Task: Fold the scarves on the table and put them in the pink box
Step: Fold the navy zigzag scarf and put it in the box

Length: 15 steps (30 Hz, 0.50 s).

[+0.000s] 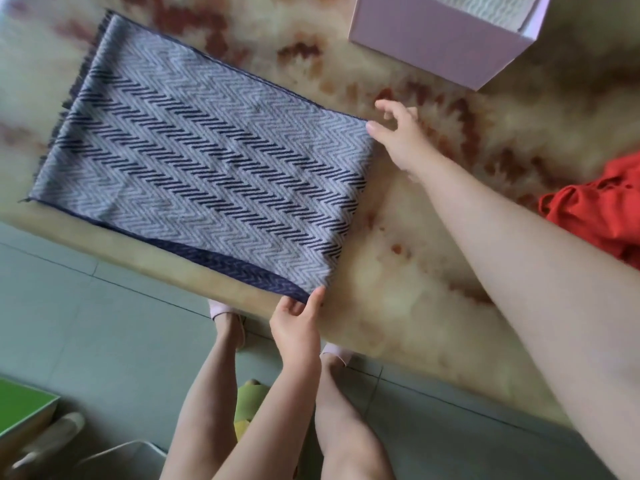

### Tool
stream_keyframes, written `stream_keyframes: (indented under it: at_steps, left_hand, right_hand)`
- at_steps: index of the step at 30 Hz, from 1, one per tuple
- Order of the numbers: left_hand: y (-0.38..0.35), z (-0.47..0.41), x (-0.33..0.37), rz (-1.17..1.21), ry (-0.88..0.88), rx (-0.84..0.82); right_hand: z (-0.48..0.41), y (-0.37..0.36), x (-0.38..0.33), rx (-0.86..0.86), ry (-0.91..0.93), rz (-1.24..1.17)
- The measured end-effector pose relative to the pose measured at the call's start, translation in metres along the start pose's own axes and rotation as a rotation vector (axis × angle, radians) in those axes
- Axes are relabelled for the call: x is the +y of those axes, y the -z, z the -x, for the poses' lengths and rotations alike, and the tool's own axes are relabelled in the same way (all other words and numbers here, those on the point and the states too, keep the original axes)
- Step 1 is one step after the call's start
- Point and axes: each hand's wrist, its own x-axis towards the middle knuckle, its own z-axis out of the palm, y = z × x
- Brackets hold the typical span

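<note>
A navy and grey zigzag scarf (201, 161) lies flat on the marbled table (398, 271), doubled over, with its fringe at the far left. My left hand (298, 323) pinches its near corner at the table's front edge. My right hand (398, 133) is at the scarf's far right corner, thumb touching the edge, fingers spread and holding nothing. The pink box (433, 43) stands at the top right with a pale folded cloth (485, 8) inside. A red scarf (595, 216) lies crumpled at the right edge.
Beyond the table's front edge is a grey tiled floor (104, 323) with my legs and pink slippers. A green-topped stool (24, 407) and a white chair frame (121, 452) stand at the bottom left.
</note>
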Motion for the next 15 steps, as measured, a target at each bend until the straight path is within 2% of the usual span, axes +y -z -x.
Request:
stream_keyframes:
  at_steps: [5,11,15]
  left_hand:
    - [0.002,0.004,-0.003,0.078,-0.001,-0.058]
    - [-0.001,0.011,-0.005,0.132,0.05,-0.034]
    - [-0.005,0.014,-0.009,0.151,0.086,0.029]
  right_hand:
    - [-0.03,0.012,-0.007,-0.26,0.0,0.428]
    - [-0.033,0.034,0.0,-0.445,0.056,0.586]
    - [-0.032,0.049,0.001,-0.443,0.128,0.658]
